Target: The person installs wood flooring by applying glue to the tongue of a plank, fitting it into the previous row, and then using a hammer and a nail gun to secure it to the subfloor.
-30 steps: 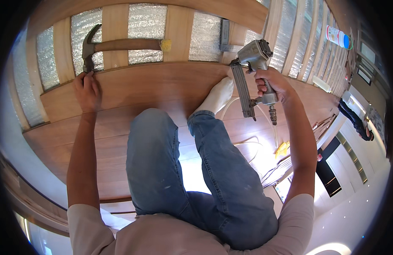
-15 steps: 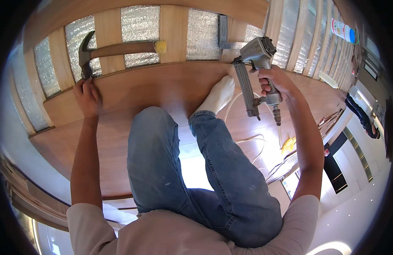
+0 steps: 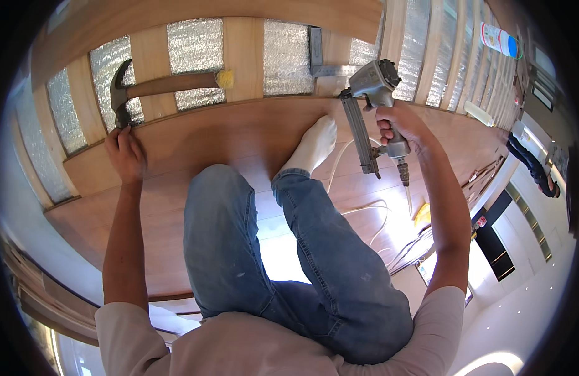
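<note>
My right hand point(image 3: 399, 125) is wrapped around the handle of a grey metal nail gun point(image 3: 374, 84), its long magazine slanting down on the left and a hose fitting below. My left hand point(image 3: 125, 155) rests on the reddish-brown floorboard point(image 3: 201, 128), fingers a little bent and apart, fingertips at the board's far edge. Right beside those fingertips is the head of a claw hammer point(image 3: 170, 84). It lies across the pale wooden battens point(image 3: 243, 56), with yellow material on the end of its wooden handle.
Silvery foil sheet point(image 3: 195, 50) shows between the battens. A metal square point(image 3: 315, 53) and a loose plank point(image 3: 208, 14) lie beyond. Far right are a white bottle with a blue cap point(image 3: 499, 39) and another person point(image 3: 530, 164). A thin hose point(image 3: 336, 166) curls near my socked foot point(image 3: 317, 145).
The view has shifted slightly, so the hammer and boards sit a little lower and further left. Both hands keep their places, the right still around the nail gun.
</note>
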